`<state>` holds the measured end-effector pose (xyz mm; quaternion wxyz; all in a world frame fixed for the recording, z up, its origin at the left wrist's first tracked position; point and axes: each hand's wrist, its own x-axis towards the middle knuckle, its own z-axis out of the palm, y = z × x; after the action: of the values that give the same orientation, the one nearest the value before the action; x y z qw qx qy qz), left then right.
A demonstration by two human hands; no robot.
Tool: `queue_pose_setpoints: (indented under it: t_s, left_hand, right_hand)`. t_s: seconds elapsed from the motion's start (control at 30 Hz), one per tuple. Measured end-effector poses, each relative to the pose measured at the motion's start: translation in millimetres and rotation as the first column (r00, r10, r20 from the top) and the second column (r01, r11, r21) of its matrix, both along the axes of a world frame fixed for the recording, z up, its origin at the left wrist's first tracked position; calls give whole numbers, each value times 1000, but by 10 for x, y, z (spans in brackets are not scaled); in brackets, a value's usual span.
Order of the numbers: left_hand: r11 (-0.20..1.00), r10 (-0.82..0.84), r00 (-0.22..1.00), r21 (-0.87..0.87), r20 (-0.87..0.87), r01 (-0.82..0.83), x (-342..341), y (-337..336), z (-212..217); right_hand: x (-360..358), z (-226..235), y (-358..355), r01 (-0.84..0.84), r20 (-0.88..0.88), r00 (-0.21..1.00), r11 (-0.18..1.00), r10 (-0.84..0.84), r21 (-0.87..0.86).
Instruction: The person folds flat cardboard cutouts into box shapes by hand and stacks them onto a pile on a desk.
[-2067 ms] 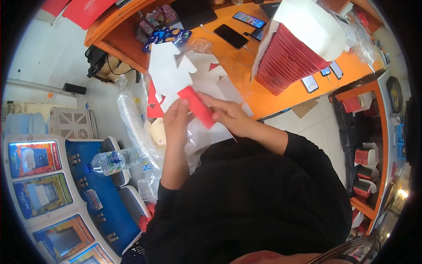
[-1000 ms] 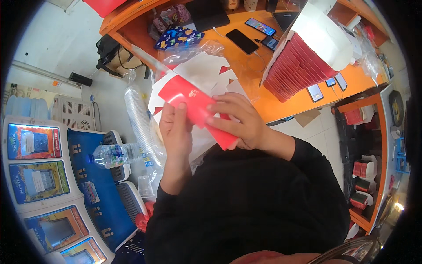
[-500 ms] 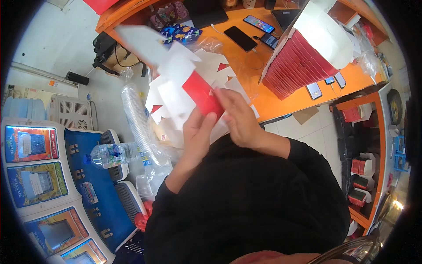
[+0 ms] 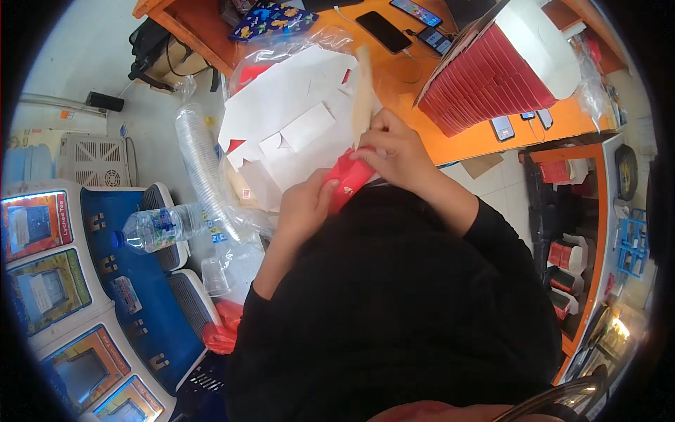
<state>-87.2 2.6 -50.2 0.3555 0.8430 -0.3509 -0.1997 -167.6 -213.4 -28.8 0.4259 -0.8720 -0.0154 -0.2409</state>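
Note:
A partly folded red cardboard box [image 4: 349, 181] is between my hands, close against my black top. My left hand [image 4: 304, 205] grips its left side, with the thumb on the red face. My right hand [image 4: 395, 151] pinches the upper right edge, its fingers bent in. A pale flap [image 4: 363, 98] stands up from the box, seen almost edge-on. Just beyond lie flat white cardboard blanks [image 4: 281, 98] with cut tabs and bits of red showing. At the right of the desk, a tall nested stack of red boxes with white insides [image 4: 478, 88] leans over.
Phones with cables [image 4: 383, 32] lie on the orange desk [image 4: 415, 133]. On the left are a sleeve of clear plastic cups [image 4: 200, 158], a water bottle [image 4: 158, 228] and a drink dispenser [image 4: 105, 281]. An orange-framed shelf [image 4: 598, 232] holding red boxes stands at right.
The blurred white blank has swung up and is now folded nearer my body. My right hand has shifted up to its edge; my left hand has lowered slightly. The view has shifted.

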Motion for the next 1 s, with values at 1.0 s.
queue_pose_setpoints:
  t_s: [1.0]
  left_hand:
    - [956, -95, 990, -268, 108, 121, 35, -149, 149]
  right_hand:
    - [-158, -125, 196, -100, -135, 957, 730, 256, 676]
